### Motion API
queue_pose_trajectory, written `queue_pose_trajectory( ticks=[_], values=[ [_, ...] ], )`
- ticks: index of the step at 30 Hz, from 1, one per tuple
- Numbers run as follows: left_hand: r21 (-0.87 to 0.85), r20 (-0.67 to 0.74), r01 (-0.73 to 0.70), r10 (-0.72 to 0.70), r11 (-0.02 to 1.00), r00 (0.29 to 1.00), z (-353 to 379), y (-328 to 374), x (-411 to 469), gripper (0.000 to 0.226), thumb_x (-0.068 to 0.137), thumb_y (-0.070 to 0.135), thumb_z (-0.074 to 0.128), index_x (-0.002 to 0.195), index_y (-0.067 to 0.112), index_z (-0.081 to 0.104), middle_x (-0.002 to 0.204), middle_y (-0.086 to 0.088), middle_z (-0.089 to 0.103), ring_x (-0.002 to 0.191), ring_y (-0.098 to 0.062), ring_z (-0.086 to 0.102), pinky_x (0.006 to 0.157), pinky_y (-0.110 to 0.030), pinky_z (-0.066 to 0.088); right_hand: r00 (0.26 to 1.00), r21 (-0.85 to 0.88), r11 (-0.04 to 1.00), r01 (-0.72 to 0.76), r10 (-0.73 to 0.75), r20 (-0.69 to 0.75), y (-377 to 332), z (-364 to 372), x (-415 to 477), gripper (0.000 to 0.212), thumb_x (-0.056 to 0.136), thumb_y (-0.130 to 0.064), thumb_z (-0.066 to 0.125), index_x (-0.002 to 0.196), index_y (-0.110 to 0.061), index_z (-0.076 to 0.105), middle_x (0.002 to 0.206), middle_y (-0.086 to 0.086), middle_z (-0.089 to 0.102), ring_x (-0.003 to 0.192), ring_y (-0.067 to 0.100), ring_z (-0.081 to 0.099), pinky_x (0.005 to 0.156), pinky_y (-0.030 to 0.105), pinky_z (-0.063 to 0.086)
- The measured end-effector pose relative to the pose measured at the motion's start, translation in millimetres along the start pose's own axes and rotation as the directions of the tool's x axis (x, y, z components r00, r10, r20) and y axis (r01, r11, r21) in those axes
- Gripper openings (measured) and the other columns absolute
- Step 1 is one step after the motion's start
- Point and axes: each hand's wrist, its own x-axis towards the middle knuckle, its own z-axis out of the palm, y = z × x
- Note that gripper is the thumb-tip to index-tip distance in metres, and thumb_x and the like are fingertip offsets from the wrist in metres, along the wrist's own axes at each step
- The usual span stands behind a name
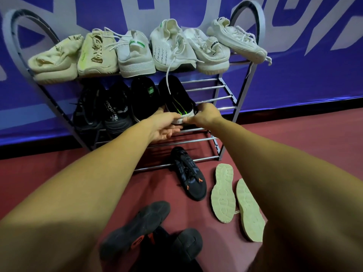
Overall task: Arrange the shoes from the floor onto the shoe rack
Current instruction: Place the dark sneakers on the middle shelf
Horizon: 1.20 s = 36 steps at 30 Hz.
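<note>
A metal shoe rack (225, 87) stands against the blue wall. Its top shelf holds several white and cream sneakers (135, 54). On the middle shelf sit three black shoes (115, 108) and a black shoe with green stripes (176, 99). My right hand (206, 114) pinches that shoe's heel. My left hand (165, 126) holds the same heel from the left and below. On the floor lie a black shoe with orange marks (190, 173), two cream shoes turned sole-up (235, 201) and two dark shoes (143, 224).
The right part of the middle shelf and the bottom shelf (196, 138) show bare chrome bars. A white lace (169, 75) hangs from the top shelf over the green-striped shoe. Red floor (294, 138) extends to the right of the rack.
</note>
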Motion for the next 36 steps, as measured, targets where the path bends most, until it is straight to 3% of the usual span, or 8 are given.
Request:
queue_pose_trajectory(
  ticks=[7, 11, 14, 17, 22, 27, 32, 36],
  values=[
    [0.131, -0.042, -0.044, 0.05, 0.99, 0.998, 1, -6, -8, 0.05, 0.094, 0.024, 0.058, 0.14, 0.029, 0.039, 0.096, -0.009, 0.07, 0.062, -0.013, 0.064, 0.045, -0.02, 0.04, 0.996, -0.15, 0.988, -0.028, 0.04, 0.074, -11, 5, -16, 0.046, 0.079, -0.048, 0.079, 0.075, -0.015, 0.047, 0.082, 0.005, 0.056, 0.077, 0.022, 0.055, 0.048, 0.025, 0.035],
    [0.271, -0.012, -0.047, 0.052, 0.961, 0.999, -7, -13, -24, 0.054, 0.096, 0.02, 0.054, 0.146, 0.029, 0.036, 0.097, -0.008, 0.069, 0.062, -0.013, 0.063, 0.047, -0.021, 0.039, 0.992, -0.204, 0.979, -0.013, 0.038, 0.119, -15, 1, -28, 0.034, 0.086, -0.036, 0.074, 0.075, -0.016, 0.048, 0.088, 0.008, 0.06, 0.074, 0.024, 0.064, 0.062, 0.031, 0.053],
    [0.353, 0.02, -0.025, 0.02, 0.935, 1.0, -14, -26, -37, 0.063, 0.096, 0.02, 0.055, 0.151, 0.031, 0.027, 0.101, -0.009, 0.069, 0.067, -0.014, 0.064, 0.053, -0.023, 0.041, 0.987, -0.321, 0.947, 0.025, 0.029, 0.161, -13, -4, -41, 0.03, 0.091, -0.034, 0.067, 0.075, -0.012, 0.054, 0.087, 0.01, 0.062, 0.066, 0.023, 0.062, 0.053, 0.026, 0.049],
    [0.435, -0.014, 0.02, -0.016, 0.9, 1.0, -24, -49, -45, 0.065, 0.096, 0.021, 0.055, 0.152, 0.029, 0.025, 0.115, -0.012, 0.066, 0.069, -0.015, 0.062, 0.057, -0.024, 0.042, 0.976, -0.354, 0.934, 0.044, 0.035, 0.214, -11, -10, -54, 0.026, 0.092, -0.029, 0.066, 0.08, -0.007, 0.058, 0.086, 0.015, 0.065, 0.083, 0.031, 0.071, 0.078, 0.041, 0.061],
    [0.605, 0.011, -0.005, -0.002, 0.796, 1.0, -18, -88, -63, 0.05, 0.095, 0.015, 0.054, 0.142, 0.018, 0.04, 0.096, -0.008, 0.059, 0.062, -0.014, 0.055, 0.046, -0.018, 0.039, 0.968, -0.339, 0.94, 0.022, 0.064, 0.241, -11, -10, -80, 0.025, 0.091, -0.021, 0.065, 0.101, 0.001, 0.063, 0.097, 0.022, 0.071, 0.085, 0.035, 0.074, 0.081, 0.049, 0.061],
    [0.772, 0.135, -0.105, 0.0, 0.627, 0.991, -8, -111, -84, 0.035, 0.094, 0.015, 0.057, 0.129, 0.014, 0.054, 0.087, -0.008, 0.058, 0.062, -0.016, 0.053, 0.053, -0.023, 0.036, 0.939, -0.455, 0.889, 0.045, 0.118, 0.324, 13, 12, -115, 0.022, 0.092, -0.021, 0.062, 0.094, 0.001, 0.064, 0.088, 0.016, 0.069, 0.079, 0.031, 0.072, 0.079, 0.043, 0.061],
    [0.859, 0.172, -0.114, -0.072, 0.5, 0.983, -3, -135, -97, 0.036, 0.096, 0.019, 0.054, 0.132, 0.015, 0.053, 0.087, -0.006, 0.058, 0.077, -0.022, 0.059, 0.057, -0.023, 0.039, 0.9, -0.6, 0.789, 0.13, 0.16, 0.405, 38, 33, -143, 0.022, 0.092, -0.019, 0.063, 0.074, -0.008, 0.056, 0.068, 0.005, 0.06, 0.054, 0.019, 0.063, 0.048, 0.026, 0.054],
    [0.896, 0.187, -0.115, -0.129, 0.428, 0.974, -1, -153, -108, 0.036, 0.096, 0.022, 0.057, 0.131, 0.018, 0.054, 0.079, 0.0, 0.055, 0.082, -0.021, 0.06, 0.061, -0.024, 0.043, 0.872, -0.629, 0.758, 0.176, 0.177, 0.457, 60, 61, -155, 0.017, 0.087, -0.024, 0.065, 0.082, -0.007, 0.064, 0.081, 0.011, 0.069, 0.054, 0.018, 0.063, 0.049, 0.023, 0.048]
  ],
)
